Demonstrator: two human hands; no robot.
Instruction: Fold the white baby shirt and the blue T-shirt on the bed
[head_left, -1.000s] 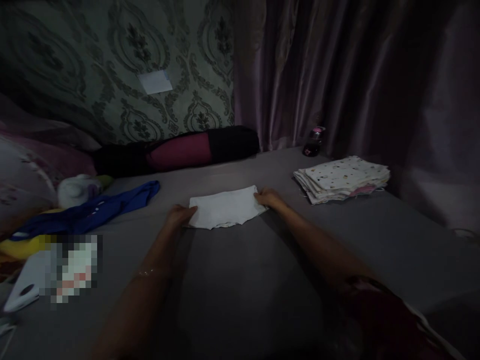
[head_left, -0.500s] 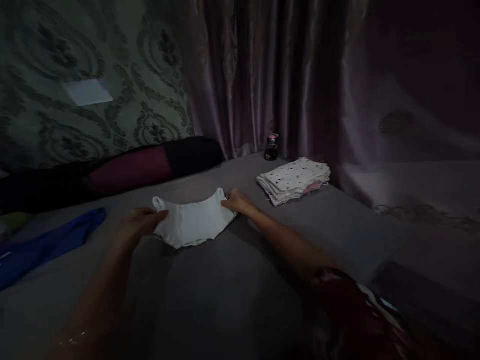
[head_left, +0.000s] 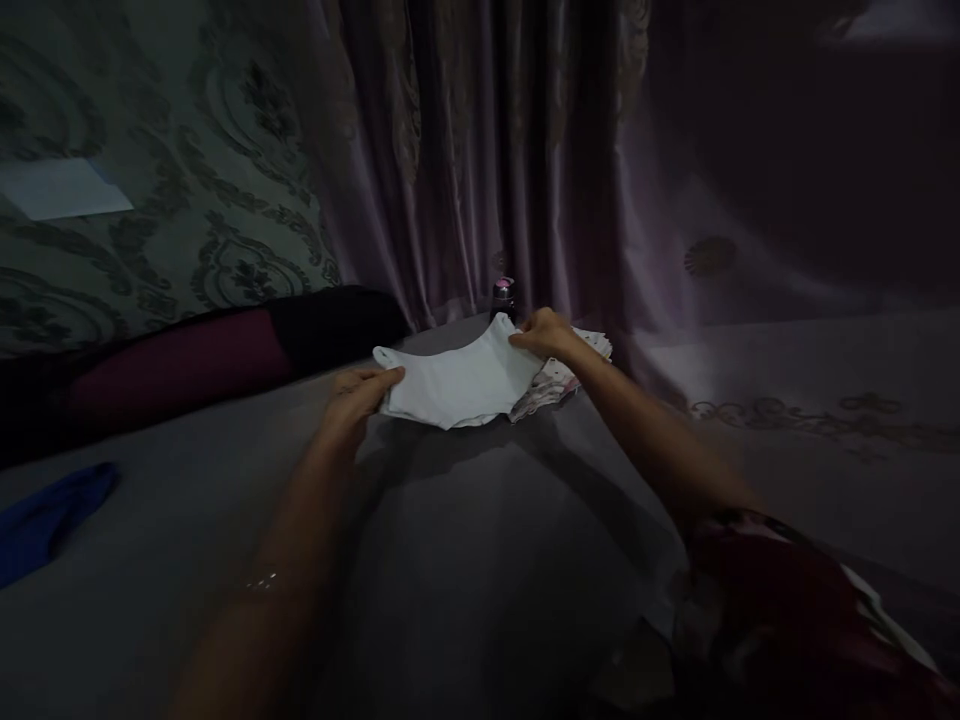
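A folded white cloth garment is stretched between my two hands, raised a little above the grey bed sheet. My left hand pinches its left end, thumb on top. At the upper right corner my right hand grips the fabric. Behind the garment's right side lies a stack of folded printed cloths, partly covered by the garment and my right hand. The garment's exact kind is hard to make out in the dim light.
A bottle with a pink top stands behind the stack, against purple curtains. A black and maroon long bundle lies along the wall. Blue clothing rests on the bed sheet at the left.
Both hands have carried the white garment up and to the right, so it now overlaps the printed stack. My view has turned rightward.
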